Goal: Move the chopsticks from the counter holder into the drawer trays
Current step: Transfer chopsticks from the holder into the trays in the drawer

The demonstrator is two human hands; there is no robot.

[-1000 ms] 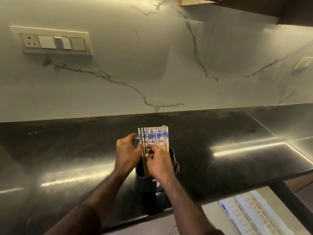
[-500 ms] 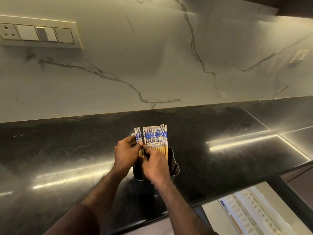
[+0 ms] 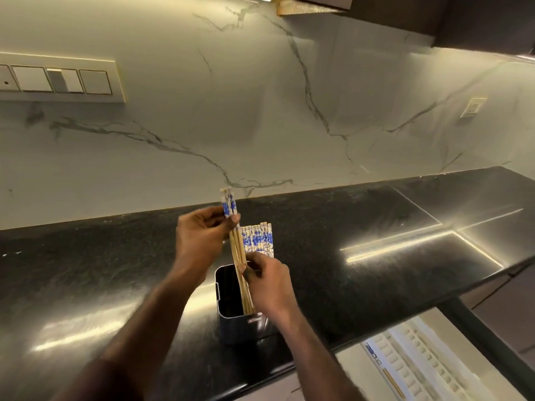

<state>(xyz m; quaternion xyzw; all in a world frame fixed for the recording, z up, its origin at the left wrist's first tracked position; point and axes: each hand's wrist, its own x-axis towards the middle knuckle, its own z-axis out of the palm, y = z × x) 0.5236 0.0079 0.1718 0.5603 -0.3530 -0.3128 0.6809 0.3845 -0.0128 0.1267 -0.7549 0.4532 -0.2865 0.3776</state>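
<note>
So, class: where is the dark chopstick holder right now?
In the head view, the holder stands on the black counter just below centre, under both hands, near the counter's front edge, with the open drawer tray to its lower right.

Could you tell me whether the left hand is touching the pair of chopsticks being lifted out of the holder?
Touching. The head view shows the left hand pinching the raised chopsticks just below their blue-patterned tops.

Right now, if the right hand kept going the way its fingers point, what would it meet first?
The right hand points up-left, and its fingers already pinch the lifted chopsticks. Beyond those, probably the left hand gripping their tops, though depth is unclear.
</note>
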